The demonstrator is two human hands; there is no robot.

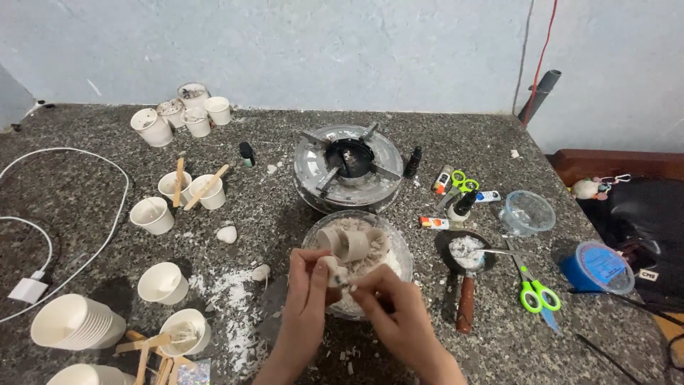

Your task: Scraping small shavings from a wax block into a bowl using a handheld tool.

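My left hand (305, 299) and my right hand (388, 306) meet over the near rim of a clear glass bowl (403, 251). Both pinch a small white waxy lump (336, 274) between their fingertips. The bowl holds white wax flakes and two beige tube-shaped pieces (349, 242). Beyond the bowl stands a round metal burner (348, 165) with a black centre. White wax crumbs (231, 299) lie scattered on the speckled stone counter to the left of my hands.
Several white paper cups (162, 282), some with wooden sticks, stand at left, a stack (75, 322) near the front edge. A small pan (467, 253) with a spoon, green scissors (534, 292), a blue lidded tub (597, 267), a clear container (527, 212) and small bottles sit right. A white cable (107, 228) loops left.
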